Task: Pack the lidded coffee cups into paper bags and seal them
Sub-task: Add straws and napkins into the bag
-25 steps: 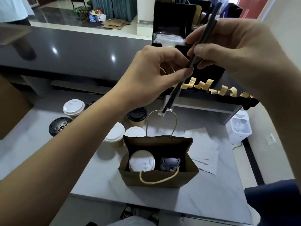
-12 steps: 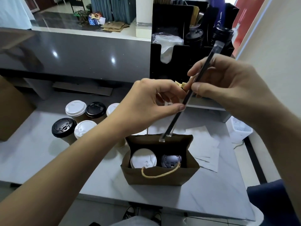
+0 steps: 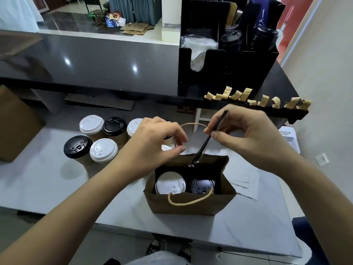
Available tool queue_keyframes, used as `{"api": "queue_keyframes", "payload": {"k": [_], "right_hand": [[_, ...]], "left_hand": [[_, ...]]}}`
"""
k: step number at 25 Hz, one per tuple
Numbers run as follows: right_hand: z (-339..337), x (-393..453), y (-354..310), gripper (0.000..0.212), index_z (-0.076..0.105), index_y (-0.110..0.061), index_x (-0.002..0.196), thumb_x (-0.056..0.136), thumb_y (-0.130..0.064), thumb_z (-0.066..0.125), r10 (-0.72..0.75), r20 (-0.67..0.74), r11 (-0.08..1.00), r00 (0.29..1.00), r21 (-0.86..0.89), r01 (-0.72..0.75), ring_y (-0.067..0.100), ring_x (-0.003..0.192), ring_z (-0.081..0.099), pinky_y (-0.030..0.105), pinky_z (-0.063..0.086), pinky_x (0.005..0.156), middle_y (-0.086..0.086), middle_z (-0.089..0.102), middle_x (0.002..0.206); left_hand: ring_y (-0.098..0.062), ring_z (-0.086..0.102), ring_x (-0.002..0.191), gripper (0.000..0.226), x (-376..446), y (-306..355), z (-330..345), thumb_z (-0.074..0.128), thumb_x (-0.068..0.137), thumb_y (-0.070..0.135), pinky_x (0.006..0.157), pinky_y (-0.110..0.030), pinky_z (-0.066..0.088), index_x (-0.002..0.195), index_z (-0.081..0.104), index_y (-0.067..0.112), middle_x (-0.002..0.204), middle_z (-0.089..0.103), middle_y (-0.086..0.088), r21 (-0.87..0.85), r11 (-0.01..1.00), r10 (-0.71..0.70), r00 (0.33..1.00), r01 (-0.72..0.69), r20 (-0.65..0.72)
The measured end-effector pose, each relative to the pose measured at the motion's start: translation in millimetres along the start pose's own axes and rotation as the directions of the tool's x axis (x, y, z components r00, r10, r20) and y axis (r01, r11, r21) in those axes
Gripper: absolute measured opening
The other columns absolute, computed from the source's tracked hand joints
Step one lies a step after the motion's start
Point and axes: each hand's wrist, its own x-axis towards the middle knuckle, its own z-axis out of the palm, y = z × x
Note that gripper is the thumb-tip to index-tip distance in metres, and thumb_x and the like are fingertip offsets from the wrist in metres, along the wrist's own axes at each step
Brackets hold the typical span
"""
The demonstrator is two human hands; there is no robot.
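Fingers of my right hand [image 3: 246,134] pinch a thin black wrapped straw [image 3: 209,138] near its upper part; it slants down and away from that hand, its lower tip at the far rim of the brown paper bag [image 3: 191,203]. My left hand [image 3: 152,144] hovers just left of the straw, thumb and fingers curved toward each other, with nothing plainly held between them. The bag stands open on the pale table [image 3: 57,184], directly below both hands. Inside it sit two lidded cups side by side: a white-lidded cup [image 3: 170,183] under my left hand and a dark-lidded cup [image 3: 202,185] under my right. The bag's far handle [image 3: 193,124] arches up between my hands, and the near handle [image 3: 189,200] droops over the front wall. Beyond my left wrist, further left, stands a cluster of loose cups [image 3: 97,138] with white and black lids. Past my right hand, curled tape strips [image 3: 265,100] line the edge of a black shelf.
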Motion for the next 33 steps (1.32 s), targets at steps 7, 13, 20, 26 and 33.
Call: {"api": "queue_keyframes", "payload": {"k": [7, 13, 20, 26, 33], "right_hand": [[23, -10, 23, 0.018, 0.070, -0.027, 0.095, 0.091, -0.009, 0.072, 0.051, 0.034, 0.997, 0.998, -0.067, -0.048, 0.015, 0.092, 0.069, 0.036, 0.058, 0.084, -0.009, 0.072, 0.093], [38, -17, 31, 0.023, 0.068, -0.031, 0.093, 0.090, -0.009, 0.071, 0.063, 0.020, 0.993, 0.998, -0.104, -0.061, 0.013, 0.092, 0.066, 0.032, 0.055, 0.083, -0.013, 0.069, 0.088], [54, -19, 36, 0.019, 0.066, -0.028, 0.097, 0.090, -0.012, 0.071, -0.006, 0.085, 0.965, 0.996, -0.262, 0.028, 0.014, 0.086, 0.061, 0.038, 0.053, 0.075, -0.011, 0.064, 0.091], [67, -12, 42, 0.019, 0.065, -0.025, 0.111, 0.094, -0.016, 0.064, 0.013, 0.166, 0.875, 0.986, -0.480, 0.069, 0.020, 0.087, 0.055, 0.032, 0.041, 0.071, -0.008, 0.064, 0.093], [73, -5, 43, 0.018, 0.057, -0.027, 0.116, 0.098, -0.023, 0.055, 0.157, 0.171, 0.784, 0.973, -0.620, -0.017, 0.019, 0.087, 0.054, 0.024, 0.029, 0.061, -0.010, 0.060, 0.094]], "left_hand": [[-0.022, 0.049, 0.125, 0.015, -30, -26, 26, 0.079, 0.078, 0.046, 0.103, -0.039, 0.032, 0.085, 0.071, 0.035, 0.127, 0.058, 0.008, 0.255, 0.967, -0.004, 0.994, -0.023, 0.105], [-0.029, 0.029, 0.145, 0.046, -42, -36, 33, 0.077, 0.067, 0.060, 0.115, -0.049, 0.026, 0.108, 0.072, 0.040, 0.155, 0.039, 0.002, 0.369, 0.922, -0.211, 0.949, 0.115, 0.233], [-0.025, 0.003, 0.154, 0.078, -45, -35, 34, 0.078, 0.065, 0.068, 0.121, -0.047, 0.016, 0.135, 0.053, 0.043, 0.165, 0.014, 0.007, 0.436, 0.879, -0.338, 0.897, 0.193, 0.286], [-0.026, -0.002, 0.153, 0.092, -46, -34, 32, 0.078, 0.062, 0.071, 0.122, -0.048, 0.017, 0.142, 0.039, 0.047, 0.166, 0.006, 0.009, 0.452, 0.869, -0.373, 0.867, 0.201, 0.330], [-0.028, -0.003, 0.154, 0.095, -44, -33, 30, 0.077, 0.065, 0.069, 0.122, -0.050, 0.017, 0.146, 0.033, 0.046, 0.166, 0.006, 0.007, 0.449, 0.871, -0.383, 0.850, 0.201, 0.362]]}}
